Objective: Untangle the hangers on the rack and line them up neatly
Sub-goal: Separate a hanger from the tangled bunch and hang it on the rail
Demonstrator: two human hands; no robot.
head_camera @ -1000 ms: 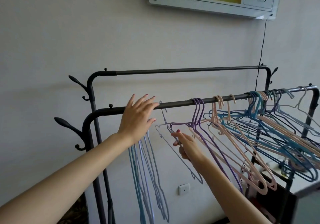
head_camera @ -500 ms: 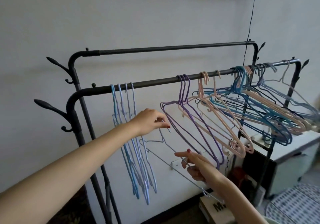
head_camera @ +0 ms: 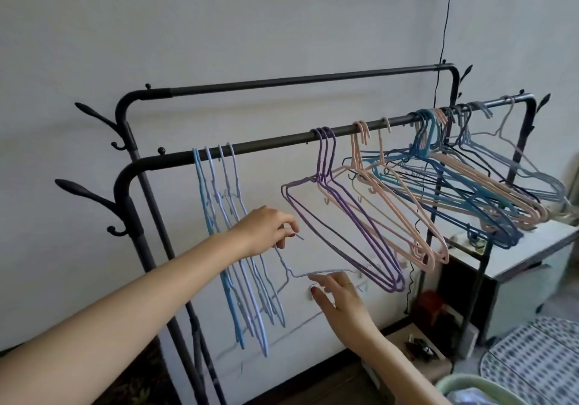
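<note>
Pinching a thin pale wire hanger (head_camera: 293,271) by its hook with my left hand (head_camera: 266,232); my right hand (head_camera: 340,298), fingers extended, touches its shoulder; bare rail (head_camera: 275,143) gap above

We see open rail (head_camera: 272,143) between the blue hangers (head_camera: 216,216) and the purple hangers (head_camera: 341,216) — room to reach through. Rightward, tangled pink and blue hangers (head_camera: 463,185) crowd the rail — no gap.

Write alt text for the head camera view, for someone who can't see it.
A person's left hand pinches the hook of a loose pale hanger held off the front rail of a black clothes rack, while the right hand touches its shoulder. Four blue hangers hang neatly at left; purple, pink and teal ones tangle rightward.
</note>
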